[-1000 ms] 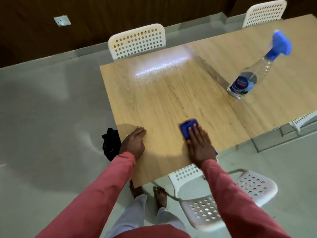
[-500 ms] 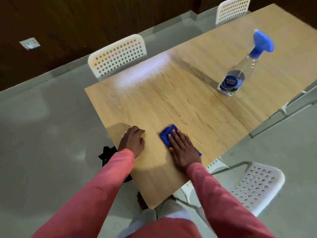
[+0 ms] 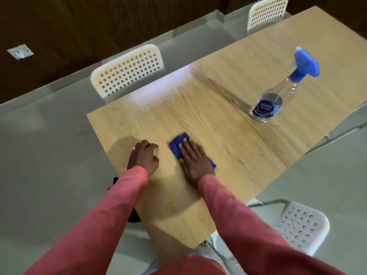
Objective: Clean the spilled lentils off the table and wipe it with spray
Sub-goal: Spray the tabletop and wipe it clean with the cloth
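Both hands on the worktop (image 3: 228, 135): right hand (image 3: 195, 161) presses the blue cloth (image 3: 177, 144) flat-fingered, left hand (image 3: 144, 156) loosely curled, empty; no lentils visible, so she should wipe in overlapping strokes toward the spray bottle (image 3: 278, 96).

Spray bottle (image 3: 278, 96): round blue label, white word, roughly "Sparkle"; smaller print beneath unreadable.

I seem to be in a canteen or plain dining room: two wood-grain tables (image 3: 228, 135) pushed end to end, identical white perforated chairs (image 3: 127, 72) around them, grey floor (image 3: 39, 155), dark wood-panelled wall (image 3: 79, 26) at the far side.
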